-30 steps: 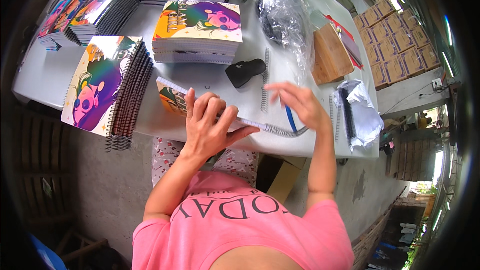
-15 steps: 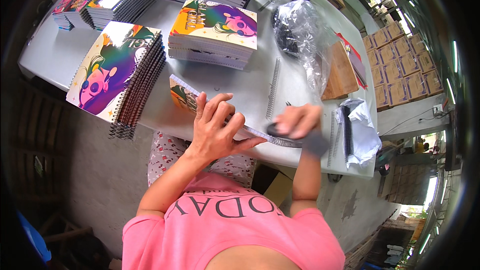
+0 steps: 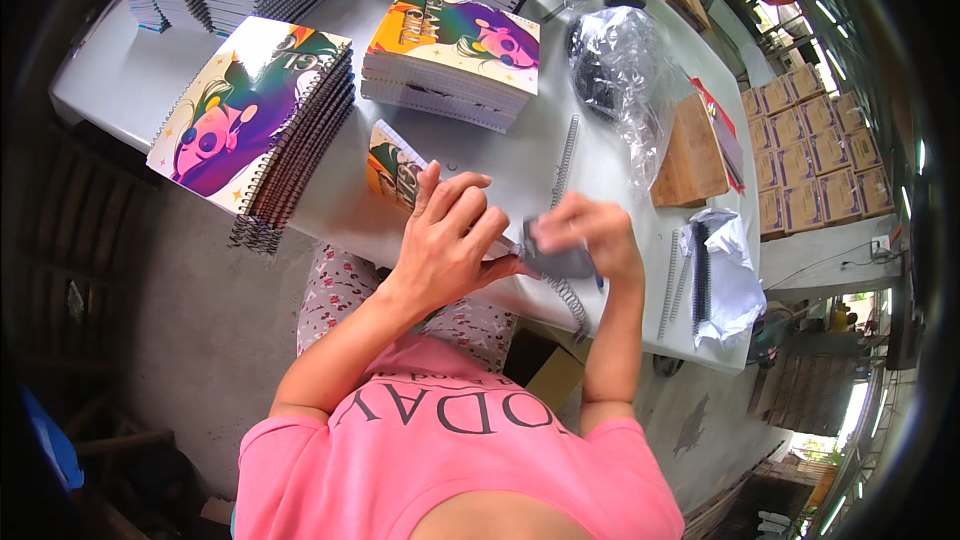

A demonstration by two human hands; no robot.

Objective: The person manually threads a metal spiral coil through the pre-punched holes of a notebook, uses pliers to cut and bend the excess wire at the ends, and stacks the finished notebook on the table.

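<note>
Left hand (image 3: pixel 450 240): fingers spread, pressed flat on notebook (image 3: pixel 398 168)
Right hand (image 3: pixel 590 233): closed around grey tool (image 3: pixel 558 258)
Coil (image 3: pixel 572 302): hung just below right hand, at table (image 3: pixel 350 205) edge

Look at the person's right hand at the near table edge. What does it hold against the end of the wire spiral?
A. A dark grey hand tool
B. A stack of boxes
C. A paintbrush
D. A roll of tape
A: the right hand grips a dark grey hand tool at the wire spiral, beside the notebook under the left hand.
</note>
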